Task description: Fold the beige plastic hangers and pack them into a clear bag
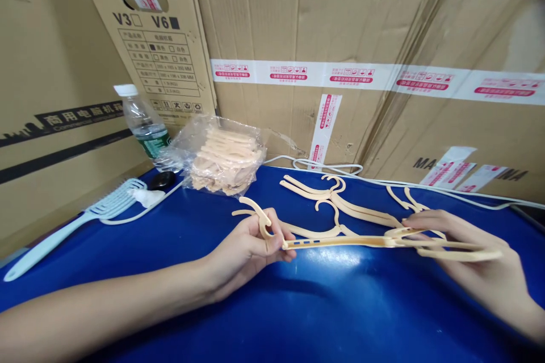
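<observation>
A beige plastic folding clothes hanger [340,241] stretches between my two hands, held just above the blue table. My left hand [258,241] is closed, with thumb and fingers pinching the hanger's left end, where a short piece sticks up. At the hanger's right end, my right hand [477,266] is wrapped around its folded arms; some of its fingers are hidden behind them. Beyond the held hanger lie more beige hangers, among them one with its hook toward me [327,229], a stacked group [361,210] and another partly behind my right hand [402,198].
A clear plastic bag [230,156] full of beige hanger pieces sits at the back left. Near it stand a water bottle [147,130], a black round object [162,180] and a pale blue hairbrush [85,215]. White cable [332,167] runs along cardboard boxes [272,22].
</observation>
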{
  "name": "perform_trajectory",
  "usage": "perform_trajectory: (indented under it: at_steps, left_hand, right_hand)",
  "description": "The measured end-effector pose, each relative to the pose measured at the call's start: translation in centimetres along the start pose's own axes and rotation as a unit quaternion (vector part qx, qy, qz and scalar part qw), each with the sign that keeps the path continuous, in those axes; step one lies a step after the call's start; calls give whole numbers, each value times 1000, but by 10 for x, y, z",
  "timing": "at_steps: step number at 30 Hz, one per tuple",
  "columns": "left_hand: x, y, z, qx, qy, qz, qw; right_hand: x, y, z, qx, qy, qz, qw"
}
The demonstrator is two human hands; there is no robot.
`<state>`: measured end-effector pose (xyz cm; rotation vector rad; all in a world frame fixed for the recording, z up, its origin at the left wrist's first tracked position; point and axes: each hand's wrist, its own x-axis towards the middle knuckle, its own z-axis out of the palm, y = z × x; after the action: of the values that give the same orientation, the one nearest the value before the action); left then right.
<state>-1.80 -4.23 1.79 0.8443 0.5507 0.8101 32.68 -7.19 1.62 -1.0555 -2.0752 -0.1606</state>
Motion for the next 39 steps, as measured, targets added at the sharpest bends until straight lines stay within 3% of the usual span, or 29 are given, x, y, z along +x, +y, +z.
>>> perform_trajectory:
  at_steps: [6,14,19,23,28,30,32,33,34,36,38,39]
  left_hand:
    - [3,-2,-1,54,66,17,996]
    - [3,-1,-1,88,142,47,985]
    - [3,1,-2,101,145,69,982]
    - [4,1,-2,74,145,77,984]
    - [5,-4,0,68,196,85,975]
    - [-1,-7,4,134,163,45,976]
    - [-11,-9,11,257,74,0,964]
    - [-17,-10,15,332,7,-13,943]
    - [-22,-9,18,425,-41,33,904]
    - [-30,-7,23,588,-176,163,773]
    - [-32,-5,22,690,-236,270,628]
    - [-30,-5,20,720,-246,294,578]
  right_hand:
    - [-10,-1,5,-10,30,1,999]
    - [-7,-22,1,-36,19,29,999]
    - [-7,-24,1,-31,1,14,999]
    - [-7,-22,0,-31,10,64,997]
    - [1,-20,-6,-12,1,121,993]
    - [5,-18,-9,8,-19,144,989]
    - [8,-15,-12,35,-58,166,984]
    - [8,-13,-12,51,-87,177,979]
    - [7,-11,-12,71,-119,187,972]
    - [4,-9,-9,121,-179,207,954]
    - [0,-7,-5,161,-222,214,938]
    - [-1,-7,-3,168,-235,210,934]
